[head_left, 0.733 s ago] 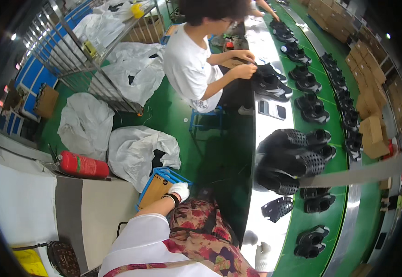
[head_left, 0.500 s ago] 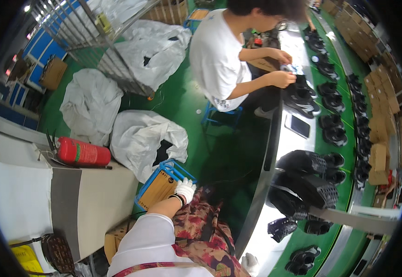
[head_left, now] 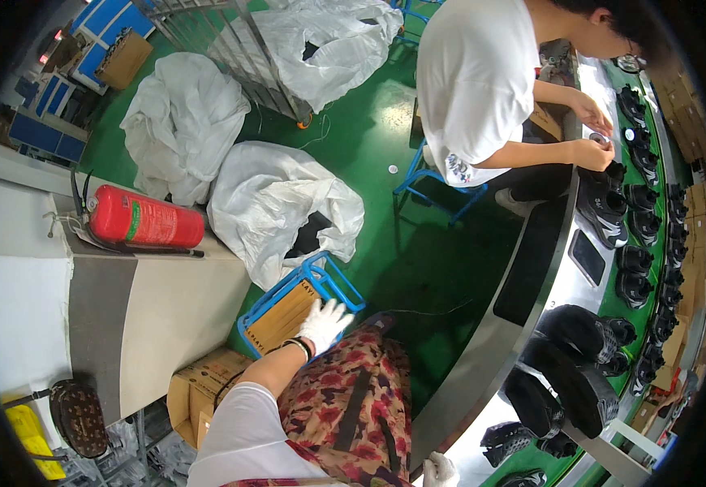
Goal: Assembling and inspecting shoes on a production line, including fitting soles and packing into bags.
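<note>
1. The left hand (head_left: 325, 326), in a white glove, is open, its fingers spread over the edge of a stool (head_left: 278, 318); whether it presses down, I cannot tell.
2. The right hand (head_left: 440, 471), also gloved, is beside the counter (head_left: 483, 385), partly cut off by the lower edge of view; I cannot tell whether it grips anything.
3. The stool, blue-framed with a wooden seat, stands at the person's left, just beside a white sack (head_left: 284, 195).
4. A floral apron (head_left: 353, 398) covers the lap between the hands.
5. On the counter, to the right, are black shoes (head_left: 566, 383) and a phone (head_left: 587, 258); more shoes line the green belt (head_left: 639, 325) alongside.
6. Ahead, a seated co-worker (head_left: 479, 81) in white brings both hands together near a black shoe.
7. At left, a red extinguisher (head_left: 146, 217) lies on a ledge (head_left: 178, 316), with a carton (head_left: 199, 390) lower down.
8. Farther off sits a second sack (head_left: 182, 122).
</note>
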A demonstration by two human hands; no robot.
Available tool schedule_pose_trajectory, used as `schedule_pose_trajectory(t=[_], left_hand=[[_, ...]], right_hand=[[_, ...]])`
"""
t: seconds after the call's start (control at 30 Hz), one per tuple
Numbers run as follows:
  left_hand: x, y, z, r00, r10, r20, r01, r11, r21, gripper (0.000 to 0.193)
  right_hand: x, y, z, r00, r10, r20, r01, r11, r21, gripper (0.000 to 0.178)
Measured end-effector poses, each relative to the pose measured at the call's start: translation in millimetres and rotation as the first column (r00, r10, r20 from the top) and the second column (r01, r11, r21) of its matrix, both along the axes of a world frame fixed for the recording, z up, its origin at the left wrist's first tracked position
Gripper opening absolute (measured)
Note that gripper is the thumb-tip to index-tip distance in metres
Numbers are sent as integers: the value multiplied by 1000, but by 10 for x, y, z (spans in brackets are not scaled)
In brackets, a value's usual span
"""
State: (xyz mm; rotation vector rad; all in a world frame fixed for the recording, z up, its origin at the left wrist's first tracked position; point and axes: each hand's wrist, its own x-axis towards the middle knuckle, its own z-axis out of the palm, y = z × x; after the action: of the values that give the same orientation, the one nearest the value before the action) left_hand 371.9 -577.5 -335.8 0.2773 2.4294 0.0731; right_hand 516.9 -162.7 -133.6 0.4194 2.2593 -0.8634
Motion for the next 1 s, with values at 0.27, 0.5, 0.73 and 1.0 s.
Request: schedule_pose_trajectory(t=[0.27,0.5,0.73,1.0], left_hand=[[21,-120,-377,989,135,58,-130,988,-82,72],[566,-297,-370,967,206,151,-184,972,-149,63],[1177,-595,-676,941,285,183,-233,937,-261,54],[909,-762,-406,759,643,97,-648,761,27,47]], right_hand=[[-166,37,-140,990,139,34,-138,990,-27,36],[-294,-172,-41,981,188,-43,-187,982,19,31],[-490,-268,-46,921,340,-191,-332,941,72,27],[-952,-616,-111,852,426,-304,-416,904,101,20]])
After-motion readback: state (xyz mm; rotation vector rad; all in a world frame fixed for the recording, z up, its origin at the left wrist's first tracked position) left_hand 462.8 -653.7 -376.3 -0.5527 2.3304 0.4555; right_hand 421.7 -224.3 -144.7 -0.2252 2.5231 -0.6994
